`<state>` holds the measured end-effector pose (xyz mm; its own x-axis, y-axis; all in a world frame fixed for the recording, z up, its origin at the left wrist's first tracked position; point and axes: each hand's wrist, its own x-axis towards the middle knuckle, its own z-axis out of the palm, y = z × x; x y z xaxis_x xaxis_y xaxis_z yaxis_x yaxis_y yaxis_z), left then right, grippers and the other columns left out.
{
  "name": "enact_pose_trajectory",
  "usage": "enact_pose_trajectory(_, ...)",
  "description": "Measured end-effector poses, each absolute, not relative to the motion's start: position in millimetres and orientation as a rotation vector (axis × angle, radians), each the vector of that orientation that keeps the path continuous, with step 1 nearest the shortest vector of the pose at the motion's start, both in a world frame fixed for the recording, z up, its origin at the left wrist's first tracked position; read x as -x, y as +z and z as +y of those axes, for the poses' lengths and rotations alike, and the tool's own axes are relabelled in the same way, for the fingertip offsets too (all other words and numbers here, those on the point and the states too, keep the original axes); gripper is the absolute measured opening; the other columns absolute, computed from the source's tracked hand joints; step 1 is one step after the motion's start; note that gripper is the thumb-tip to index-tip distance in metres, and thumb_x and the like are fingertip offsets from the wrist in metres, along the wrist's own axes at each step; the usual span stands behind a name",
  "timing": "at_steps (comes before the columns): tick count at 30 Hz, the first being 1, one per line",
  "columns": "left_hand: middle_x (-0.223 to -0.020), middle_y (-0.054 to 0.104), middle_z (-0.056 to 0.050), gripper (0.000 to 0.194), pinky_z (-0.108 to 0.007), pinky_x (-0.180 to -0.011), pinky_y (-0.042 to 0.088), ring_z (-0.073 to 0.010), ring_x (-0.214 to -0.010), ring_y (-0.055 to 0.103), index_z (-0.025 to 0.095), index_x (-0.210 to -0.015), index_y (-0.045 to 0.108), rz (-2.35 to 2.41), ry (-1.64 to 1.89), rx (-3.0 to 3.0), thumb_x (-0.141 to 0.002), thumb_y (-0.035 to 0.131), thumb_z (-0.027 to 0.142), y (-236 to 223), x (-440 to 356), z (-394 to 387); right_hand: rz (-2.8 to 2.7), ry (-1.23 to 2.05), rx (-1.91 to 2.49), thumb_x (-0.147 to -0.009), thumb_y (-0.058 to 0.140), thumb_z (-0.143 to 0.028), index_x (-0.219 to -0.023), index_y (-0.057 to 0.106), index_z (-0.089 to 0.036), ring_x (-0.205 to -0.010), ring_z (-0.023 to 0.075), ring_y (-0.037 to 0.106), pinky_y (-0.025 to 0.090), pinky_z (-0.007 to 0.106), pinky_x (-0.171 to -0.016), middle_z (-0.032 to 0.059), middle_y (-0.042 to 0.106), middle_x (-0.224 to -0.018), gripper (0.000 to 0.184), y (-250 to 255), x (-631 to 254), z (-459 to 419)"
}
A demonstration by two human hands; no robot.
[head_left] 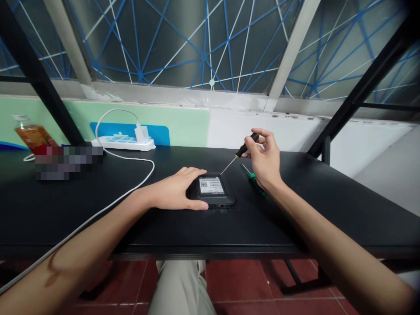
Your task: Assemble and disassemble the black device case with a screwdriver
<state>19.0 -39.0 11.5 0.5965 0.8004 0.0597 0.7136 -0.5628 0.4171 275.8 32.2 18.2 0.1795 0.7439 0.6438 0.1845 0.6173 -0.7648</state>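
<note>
A flat black electronic device [220,201] with a white label [211,185] of printed codes lies on the black table [131,227]. My left hand [179,189] grips its left side, thumb along the near edge and fingers over the far edge. Pinched in my right hand [265,157] is a black and yellow screwdriver [242,149], held at a slant. Its thin shaft reaches down to the device's far right corner, where the tip meets or nearly meets it. Partly under my right hand, a green-handled screwdriver [253,176] rests on the table.
A white power strip [123,143] with a plugged-in charger [141,134] stands at the back left. Its white cable [131,190] runs across the table towards my left arm. A drink bottle [36,136] stands far left beside a blurred-out item [67,164]. Black frame bars slant at both sides.
</note>
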Motion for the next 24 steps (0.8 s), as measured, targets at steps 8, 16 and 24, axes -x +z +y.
enact_pose_trajectory(8, -0.151, 0.037, -0.014, 0.095, -0.050, -0.113, 0.034, -0.0335, -0.139, 0.037, 0.024, -0.150, 0.027, 1.224, 0.341, -2.471, -0.075, 0.063, 0.070, 13.1, -20.9, -40.1, -1.385, 0.506, 0.864, -0.087, 0.052, -0.031, -0.117, 0.052, -0.030, -0.087, 0.0171, 0.070, 0.060, 0.039, -0.076, 0.0037, 0.065, -0.108, 0.030, 18.6, -278.4, 31.8)
enact_pose_trajectory(16, -0.151, 0.037, -0.014, 0.097, -0.047, -0.114, 0.033, -0.0327, -0.139, 0.036, 0.021, -0.151, 0.027, 1.244, 0.341, -2.456, -0.075, 0.064, 0.069, 15.4, -20.9, -41.6, -1.359, 0.465, 0.882, -0.078, 0.069, -0.043, -0.110, 0.057, -0.030, -0.069, 0.0128, 0.061, 0.061, 0.033, -0.065, -0.0001, 0.057, -0.089, 0.036, 21.5, -275.4, 29.4)
enact_pose_trajectory(24, -0.151, 0.038, -0.014, 0.096, -0.048, -0.113, 0.034, -0.0326, -0.139, 0.037, 0.023, -0.150, 0.027, 1.235, 0.339, -2.472, -0.075, 0.063, 0.070, 13.7, -20.8, -40.1, -1.360, 0.573, 0.847, -0.085, 0.058, -0.037, -0.116, 0.052, -0.030, -0.087, 0.0170, 0.070, 0.061, 0.037, -0.074, 0.0032, 0.068, -0.109, 0.032, 19.0, -277.3, 30.8)
